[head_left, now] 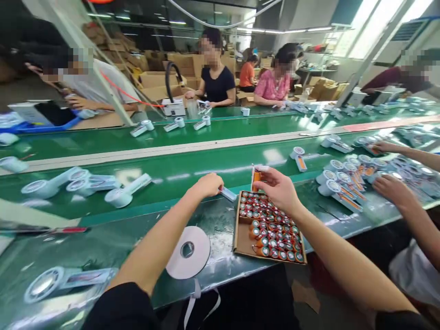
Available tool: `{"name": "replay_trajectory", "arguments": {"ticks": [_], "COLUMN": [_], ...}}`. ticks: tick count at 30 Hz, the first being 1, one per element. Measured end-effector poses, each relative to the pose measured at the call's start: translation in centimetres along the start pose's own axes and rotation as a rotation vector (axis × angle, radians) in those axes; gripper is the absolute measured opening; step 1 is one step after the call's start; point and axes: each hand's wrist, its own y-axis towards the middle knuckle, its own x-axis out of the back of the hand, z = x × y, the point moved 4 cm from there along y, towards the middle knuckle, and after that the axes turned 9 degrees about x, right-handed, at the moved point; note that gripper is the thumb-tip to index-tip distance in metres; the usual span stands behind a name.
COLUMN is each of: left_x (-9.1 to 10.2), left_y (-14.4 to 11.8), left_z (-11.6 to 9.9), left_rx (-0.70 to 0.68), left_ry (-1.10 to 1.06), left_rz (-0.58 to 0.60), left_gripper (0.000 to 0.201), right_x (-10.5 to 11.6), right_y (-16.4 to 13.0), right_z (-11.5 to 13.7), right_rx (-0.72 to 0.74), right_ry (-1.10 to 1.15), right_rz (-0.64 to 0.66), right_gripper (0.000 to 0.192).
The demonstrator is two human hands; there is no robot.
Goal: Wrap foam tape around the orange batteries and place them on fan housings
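Note:
My left hand (210, 184) is closed at the edge of the belt, on a pale blue handled housing whose handle (228, 194) sticks out to the right. The rest of that housing is hidden behind my fingers. My right hand (280, 187) pinches an orange cylindrical battery (256, 178) upright between thumb and fingers, above a cardboard tray (243, 237). Rows of orange batteries with red wires (275, 233) fill most of this tray. Left of it, a roll of white tape (202, 252) lies flat on the bench.
Pale blue housings (120, 196) lie on the green belt (192, 167) at left. More housings (338, 188) crowd the right, where another person's hands (393, 190) work. One housing (44, 284) lies near left, below a red-handled tool (74, 229). Several people sit across the belt.

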Motion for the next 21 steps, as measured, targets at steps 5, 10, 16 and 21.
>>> {"name": "replay_trajectory", "arguments": {"ticks": [5, 10, 16, 21], "left_x": [0.7, 0.5, -0.3, -0.6], "left_y": [0.7, 0.5, 2.1, 2.6], "left_z": [0.7, 1.5, 1.4, 1.4], "left_rx": [0.047, 0.133, 0.192, 0.171], "left_ry": [-0.016, -0.075, -0.133, -0.202], "left_rz": [0.026, -0.069, -0.123, -0.144], "left_gripper": [0.017, 0.027, 0.026, 0.027], "right_x": [-5.6, -8.5, -9.7, -9.4], "right_y": [3.2, 4.2, 4.1, 3.2], "right_z": [-4.3, -5.8, -5.3, -5.5], "right_rx": [-0.027, 0.082, 0.118, 0.062], "right_ry": [-0.401, -0.879, -1.008, -1.116], "right_rz": [0.435, 0.67, 0.826, 0.899], "right_gripper": [0.031, 0.02, 0.027, 0.032]}}
